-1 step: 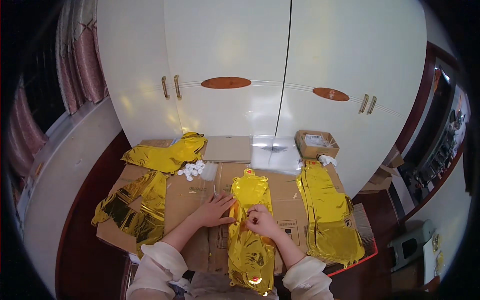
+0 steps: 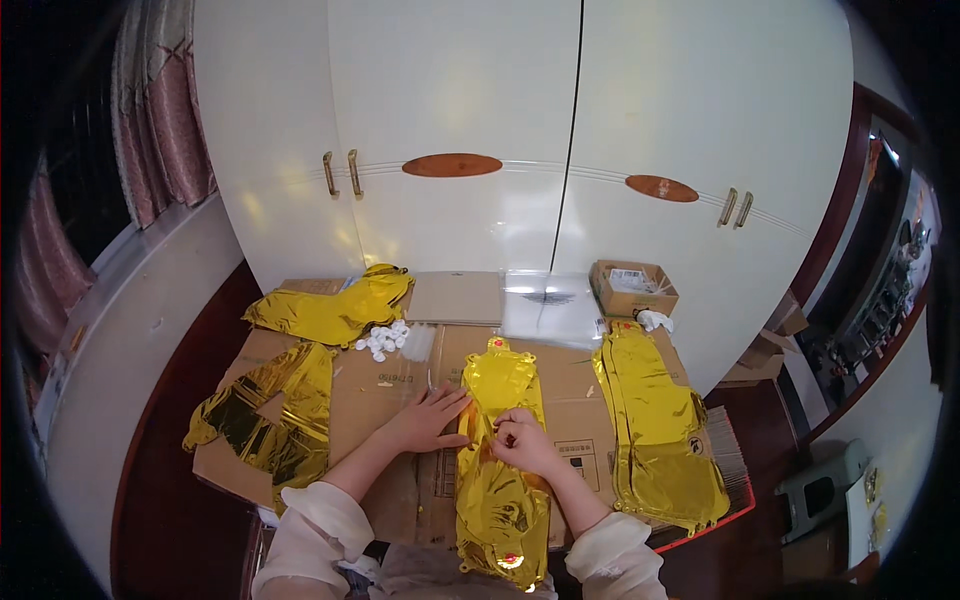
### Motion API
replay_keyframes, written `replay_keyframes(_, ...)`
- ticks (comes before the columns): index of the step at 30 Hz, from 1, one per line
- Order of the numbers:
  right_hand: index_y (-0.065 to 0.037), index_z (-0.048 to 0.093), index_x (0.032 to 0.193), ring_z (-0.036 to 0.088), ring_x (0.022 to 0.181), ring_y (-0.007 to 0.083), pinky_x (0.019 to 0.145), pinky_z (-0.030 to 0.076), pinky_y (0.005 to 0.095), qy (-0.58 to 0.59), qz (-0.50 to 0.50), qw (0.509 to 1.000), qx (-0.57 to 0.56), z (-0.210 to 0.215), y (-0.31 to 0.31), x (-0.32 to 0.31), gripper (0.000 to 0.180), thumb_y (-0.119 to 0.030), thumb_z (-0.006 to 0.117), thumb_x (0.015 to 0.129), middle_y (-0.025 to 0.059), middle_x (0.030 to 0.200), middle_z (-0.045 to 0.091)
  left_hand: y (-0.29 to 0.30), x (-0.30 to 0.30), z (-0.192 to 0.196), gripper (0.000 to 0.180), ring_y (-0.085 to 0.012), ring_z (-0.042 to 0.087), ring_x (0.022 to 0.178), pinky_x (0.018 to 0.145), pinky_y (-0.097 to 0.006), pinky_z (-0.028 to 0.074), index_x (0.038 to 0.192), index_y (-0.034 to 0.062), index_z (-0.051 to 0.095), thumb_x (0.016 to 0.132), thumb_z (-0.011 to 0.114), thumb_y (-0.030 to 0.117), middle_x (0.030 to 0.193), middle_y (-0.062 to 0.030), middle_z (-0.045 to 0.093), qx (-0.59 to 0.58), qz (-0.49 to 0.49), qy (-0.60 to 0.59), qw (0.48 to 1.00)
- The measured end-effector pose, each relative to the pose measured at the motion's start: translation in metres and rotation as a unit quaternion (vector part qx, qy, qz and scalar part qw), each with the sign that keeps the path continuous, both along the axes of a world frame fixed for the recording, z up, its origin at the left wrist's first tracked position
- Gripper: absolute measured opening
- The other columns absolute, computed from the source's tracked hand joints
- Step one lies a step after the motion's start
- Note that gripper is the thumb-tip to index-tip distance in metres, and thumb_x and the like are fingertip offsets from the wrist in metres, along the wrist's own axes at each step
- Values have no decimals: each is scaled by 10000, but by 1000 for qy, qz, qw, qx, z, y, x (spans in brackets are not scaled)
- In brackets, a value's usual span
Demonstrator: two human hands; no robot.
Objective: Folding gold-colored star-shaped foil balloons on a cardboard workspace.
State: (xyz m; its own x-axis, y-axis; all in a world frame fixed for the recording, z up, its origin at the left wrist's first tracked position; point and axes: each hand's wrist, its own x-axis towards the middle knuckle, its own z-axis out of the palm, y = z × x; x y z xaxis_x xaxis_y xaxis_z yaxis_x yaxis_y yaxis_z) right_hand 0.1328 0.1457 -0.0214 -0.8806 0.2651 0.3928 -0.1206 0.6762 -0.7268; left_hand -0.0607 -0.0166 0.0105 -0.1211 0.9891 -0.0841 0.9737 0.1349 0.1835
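Observation:
A flat gold foil balloon (image 2: pixel 503 375) lies lengthwise in front of me, with small red spots near its far and near ends. My left hand (image 2: pixel 432 420) rests open on the cardboard, its fingertips at the balloon's left edge. Over the balloon's middle, my right hand (image 2: pixel 520 440) is closed in a pinch against the foil. What sits between those fingers is hidden. Creased, shiny foil covers the balloon's near half. To the right lies a stack of flat gold foil balloons (image 2: pixel 655 420). More gold foil lies at the left, a folded piece (image 2: pixel 300 420) and a far pile (image 2: pixel 335 308).
Flattened cardboard (image 2: pixel 365 400) covers the table. Small white pieces (image 2: pixel 383 340) are heaped near the far left pile. Beyond stand a grey-brown board (image 2: pixel 455 298), clear plastic sleeves (image 2: pixel 545 305) and a small cardboard box (image 2: pixel 632 290). White cabinet doors (image 2: pixel 450 80) rise behind the table.

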Motion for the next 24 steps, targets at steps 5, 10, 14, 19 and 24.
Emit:
replay_keyframes(5,-44,526,663,567,997,279,826,462,343,17,12,1000,2,0,2,0,226,-103,731,738,127,1003,590,4,-7,4,970,-383,128,1474,1186,-530,111,1547,103,165,864,498,705,1591,-137,215,-11,-26,10,1000)
replay_keyframes(10,-49,496,664,561,994,280,839,455,349,14,13,1000,-2,-2,3,0,240,-69,728,723,124,977,581,8,-10,3,1047,-365,131,1478,1169,-569,146,1545,113,181,799,520,766,1601,-118,192,-13,-30,15,999)
replay_keyframes(14,-47,489,671,565,961,275,810,463,346,9,20,1000,-13,0,4,-1,237,-61,720,721,111,968,584,9,-9,5,1097,-394,111,1475,1172,-577,113,1546,126,183,754,536,798,1603,-143,167,-18,-33,25,999)
replay_keyframes(19,-44,478,687,582,907,267,751,477,329,11,18,1000,-14,0,5,-1,226,-48,702,719,104,969,593,11,-10,3,1136,-428,82,1470,1174,-588,57,1545,138,188,715,536,832,1603,-166,150,-15,-39,34,999)
replay_keyframes(24,-39,459,692,577,874,277,731,473,335,1,16,999,-33,1,6,-1,230,-33,688,712,107,937,584,12,-10,4,1139,-436,68,1470,1170,-598,34,1543,136,198,711,532,838,1600,-169,157,-16,-32,24,999)
